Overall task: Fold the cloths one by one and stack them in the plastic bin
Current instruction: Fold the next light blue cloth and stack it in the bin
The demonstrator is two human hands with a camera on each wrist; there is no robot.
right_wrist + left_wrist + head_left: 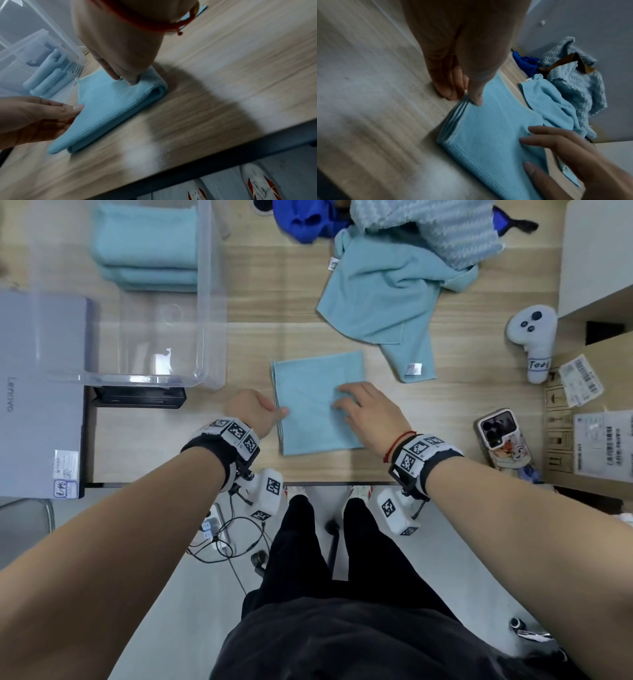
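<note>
A light blue cloth [315,405], folded into a flat square, lies on the wooden table near its front edge. My left hand [274,409] pinches the cloth's layered left edge [458,113], thumb on top and fingers against the side. My right hand [346,400] rests on the cloth's right part, bent fingertips [131,81] pressing down near the rounded fold. The clear plastic bin [205,302] stands at the back left and holds a stack of folded blue cloths [147,244] at its far end. Unfolded blue cloths [387,302] lie crumpled at the back right.
A knitted pale blue cloth [445,231] and a dark blue item [308,220] lie behind the crumpled pile. A grey laptop [37,392] sits left of the bin. A phone [503,440], a white plush toy [534,340] and a cardboard box [596,405] are on the right.
</note>
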